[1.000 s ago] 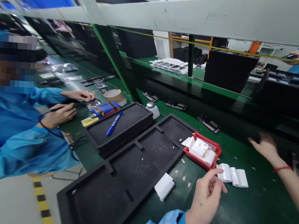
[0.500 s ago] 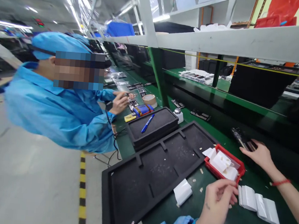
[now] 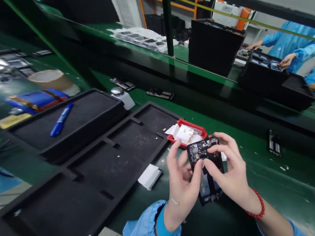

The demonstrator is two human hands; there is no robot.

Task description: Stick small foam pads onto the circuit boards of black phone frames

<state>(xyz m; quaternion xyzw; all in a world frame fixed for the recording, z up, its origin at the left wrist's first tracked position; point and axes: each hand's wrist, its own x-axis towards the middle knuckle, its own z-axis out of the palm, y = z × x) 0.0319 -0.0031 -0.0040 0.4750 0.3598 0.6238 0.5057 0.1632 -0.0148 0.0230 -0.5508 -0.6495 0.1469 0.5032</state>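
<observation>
An opened smartphone (image 3: 207, 185) with its circuit board exposed is tilted in front of me, between my two hands. My left hand (image 3: 181, 180) grips its left edge, the thumb on the board side and some fingers behind. From the other side my right hand (image 3: 231, 173) holds the phone, its thumb and fingertips touching the board near the left thumb. Just behind the phone stands a red bin (image 3: 204, 132) with white paper pieces in it. A folded white paper piece (image 3: 149, 176) lies left of my left hand.
A long black compartmented tray (image 3: 99, 168) runs along the left. Beyond it, a black box (image 3: 92, 109) carries a blue marker (image 3: 61, 119). A white dispenser bottle (image 3: 124, 99) and another phone part (image 3: 275, 142) sit farther back. Co-workers' blue sleeves (image 3: 310, 52) show across the bench.
The view has swung right and down. My right hand has brought the phone from the back of the bench to my left hand, and both hands now hold it.
</observation>
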